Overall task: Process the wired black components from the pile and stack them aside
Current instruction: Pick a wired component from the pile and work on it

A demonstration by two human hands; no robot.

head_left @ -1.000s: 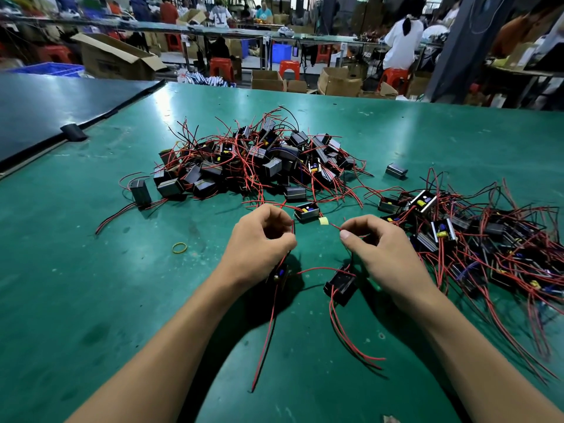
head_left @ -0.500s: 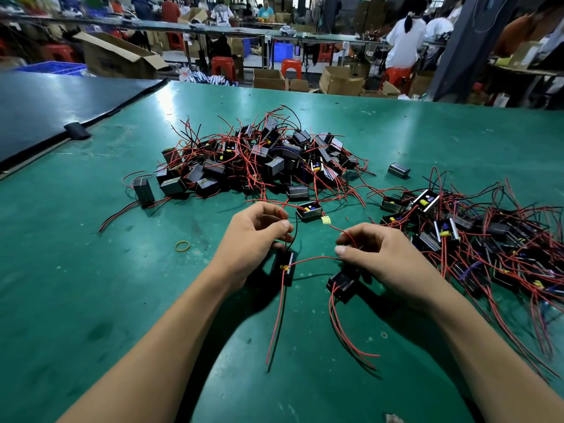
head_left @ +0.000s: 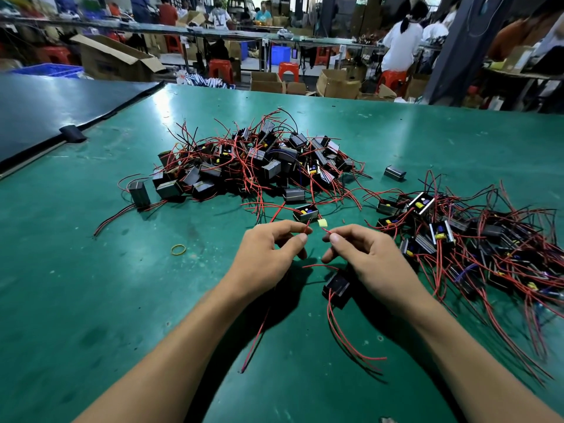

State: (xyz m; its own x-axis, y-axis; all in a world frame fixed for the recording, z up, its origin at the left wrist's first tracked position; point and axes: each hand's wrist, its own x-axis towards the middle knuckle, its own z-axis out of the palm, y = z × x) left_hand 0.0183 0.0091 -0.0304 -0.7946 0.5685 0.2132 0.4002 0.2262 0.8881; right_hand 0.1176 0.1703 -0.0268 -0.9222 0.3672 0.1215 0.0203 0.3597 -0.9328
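Note:
A big pile of black components with red wires [head_left: 259, 166] lies at the middle of the green table [head_left: 76, 300]. A second heap [head_left: 476, 239] spreads at the right. My left hand [head_left: 268, 257] pinches the end of a red wire between thumb and forefinger. My right hand [head_left: 366, 261] pinches another red wire end close beside it. A black component [head_left: 337, 285] lies under my right wrist, its red wires [head_left: 348, 337] trailing toward me. The component under my left hand is hidden; only its wire [head_left: 256, 340] shows.
A yellow rubber band [head_left: 178, 249] lies left of my hands. A small yellow tag [head_left: 322, 223] and an open component [head_left: 306, 212] sit just beyond my fingertips. A lone black block [head_left: 394, 172] lies between the heaps. A dark mat [head_left: 45, 111] covers the far left.
Both hands rose and drew together, each now pinching a red wire end. The component that lay by my left hand is now hidden under it.

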